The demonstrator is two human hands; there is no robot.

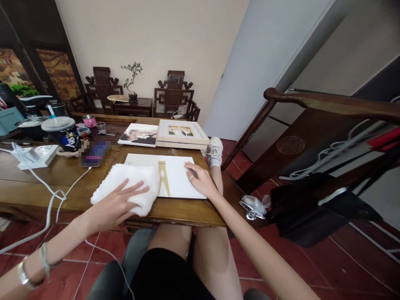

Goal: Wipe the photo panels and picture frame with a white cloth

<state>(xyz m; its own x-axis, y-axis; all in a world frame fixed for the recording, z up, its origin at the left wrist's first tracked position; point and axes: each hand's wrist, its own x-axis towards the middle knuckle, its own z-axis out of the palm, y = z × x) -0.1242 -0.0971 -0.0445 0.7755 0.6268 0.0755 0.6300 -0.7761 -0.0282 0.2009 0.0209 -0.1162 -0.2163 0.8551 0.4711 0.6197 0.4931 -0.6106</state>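
A white fluffy cloth (125, 183) lies on the left part of a white flat board (178, 173) with a gold strip (163, 177) down its middle. My left hand (117, 204) rests flat on the cloth, fingers spread. On the board's right edge my right hand (200, 179) presses down with fingers stretched out; a ring shows on one finger. The board sits at the near edge of a wooden table (37, 183).
Behind the board lie a framed picture (181, 133) and a photo print (139, 135). To the left are a phone (95, 153), a lidded cup (62, 133), a power strip (37, 156) with white cables. A dark wooden chair (312, 137) stands at the right.
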